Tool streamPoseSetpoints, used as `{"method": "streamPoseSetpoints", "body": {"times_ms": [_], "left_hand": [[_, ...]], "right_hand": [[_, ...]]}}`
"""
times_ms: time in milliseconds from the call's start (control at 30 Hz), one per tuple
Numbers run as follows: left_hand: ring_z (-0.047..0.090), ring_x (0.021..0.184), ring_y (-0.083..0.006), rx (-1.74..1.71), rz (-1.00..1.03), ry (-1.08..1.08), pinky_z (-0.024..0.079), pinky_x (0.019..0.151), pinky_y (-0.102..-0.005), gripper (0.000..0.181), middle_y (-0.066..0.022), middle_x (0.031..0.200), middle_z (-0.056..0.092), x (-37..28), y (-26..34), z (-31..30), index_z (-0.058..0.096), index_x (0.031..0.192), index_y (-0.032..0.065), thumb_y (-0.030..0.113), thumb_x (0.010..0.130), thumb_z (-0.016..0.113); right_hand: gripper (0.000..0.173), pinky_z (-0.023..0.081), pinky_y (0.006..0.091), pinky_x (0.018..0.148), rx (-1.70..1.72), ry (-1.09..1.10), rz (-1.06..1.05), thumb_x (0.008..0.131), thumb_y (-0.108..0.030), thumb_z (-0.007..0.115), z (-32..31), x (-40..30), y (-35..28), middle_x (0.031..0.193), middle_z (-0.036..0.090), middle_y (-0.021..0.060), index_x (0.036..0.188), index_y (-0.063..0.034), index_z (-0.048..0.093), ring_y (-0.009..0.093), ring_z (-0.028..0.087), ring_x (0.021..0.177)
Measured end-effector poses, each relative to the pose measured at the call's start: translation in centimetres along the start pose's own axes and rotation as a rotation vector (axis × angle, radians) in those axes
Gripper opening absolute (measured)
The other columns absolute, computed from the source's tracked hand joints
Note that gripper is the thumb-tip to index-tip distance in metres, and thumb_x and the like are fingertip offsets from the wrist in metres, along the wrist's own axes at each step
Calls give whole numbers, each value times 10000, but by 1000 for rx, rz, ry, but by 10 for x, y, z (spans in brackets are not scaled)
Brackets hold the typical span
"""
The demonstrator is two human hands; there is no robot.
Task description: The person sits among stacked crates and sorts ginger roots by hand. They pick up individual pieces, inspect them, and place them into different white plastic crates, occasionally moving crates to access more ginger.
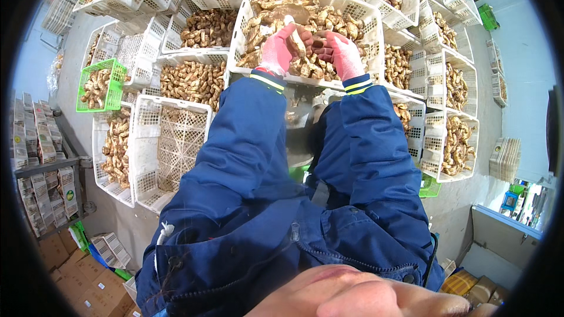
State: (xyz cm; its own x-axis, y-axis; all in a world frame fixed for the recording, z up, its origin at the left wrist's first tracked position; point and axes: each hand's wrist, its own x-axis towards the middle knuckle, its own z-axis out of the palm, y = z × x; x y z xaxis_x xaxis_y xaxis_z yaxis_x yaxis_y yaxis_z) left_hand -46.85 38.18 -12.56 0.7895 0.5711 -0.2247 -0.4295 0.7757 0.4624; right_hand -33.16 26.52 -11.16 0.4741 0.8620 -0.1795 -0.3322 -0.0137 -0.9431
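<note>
A white plastic crate [306, 80] heaped with brown mushrooms [324, 20] stands before me. Above its near side, my left hand [277, 50], in a pink and white work glove, grips a long mushroom [296, 37] with a pale stem. The stem's white end points up past the thumb. Close on the right is my right hand [340, 53], gloved alike, its fingers curled and apart toward the left one. Nothing shows clearly between its fingers, though part of the palm side is hidden. A large flat brown mushroom cap lies just beyond my hands.
More white crates of mushrooms surround me, some stacked. To the left are a small green basket [101, 86] holding mushrooms and a nearly bare white crate [183, 141]. A metal rack [53, 169] stands far left; cardboard boxes [94, 284] lie at the lower left.
</note>
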Motion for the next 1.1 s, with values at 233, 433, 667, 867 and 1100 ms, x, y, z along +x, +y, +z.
{"method": "streamPoseSetpoints", "body": {"times_ms": [233,433,667,867,1100], "left_hand": [[622,994,-230,127,125,98,480,787,-328,348,-123,1082,646,6,4,-8,574,1087,21,310,991,406],[609,864,-167,178,147,-11,488,719,-286,371,-73,994,646,0,0,-2,580,1099,18,343,975,449],[605,719,-154,363,192,199,499,636,-283,258,-57,860,650,-2,6,-5,652,920,59,286,927,530],[645,823,-188,822,574,245,504,717,-303,185,-85,925,684,-4,-1,-4,671,967,32,180,862,632],[628,838,-139,760,582,135,468,740,-266,232,-55,959,697,-4,-4,-3,665,1023,6,86,808,704]], "right_hand": [[521,507,265,574,-215,-28,251,921,-466,530,27,-15,-13,860,661,144,1110,17,585,185,637,648],[387,467,226,547,-56,-273,267,895,-387,597,33,-15,-11,800,634,66,998,-14,607,118,584,618],[336,412,196,577,-323,-93,-43,874,-147,645,37,-12,-3,822,595,18,1131,53,562,59,509,652],[460,458,229,644,-494,-65,-62,862,-248,672,38,-11,-3,898,644,49,1200,42,555,81,559,727],[396,496,322,750,-837,14,-201,814,-345,684,32,-11,4,895,684,107,1082,-55,654,197,650,828]]}}
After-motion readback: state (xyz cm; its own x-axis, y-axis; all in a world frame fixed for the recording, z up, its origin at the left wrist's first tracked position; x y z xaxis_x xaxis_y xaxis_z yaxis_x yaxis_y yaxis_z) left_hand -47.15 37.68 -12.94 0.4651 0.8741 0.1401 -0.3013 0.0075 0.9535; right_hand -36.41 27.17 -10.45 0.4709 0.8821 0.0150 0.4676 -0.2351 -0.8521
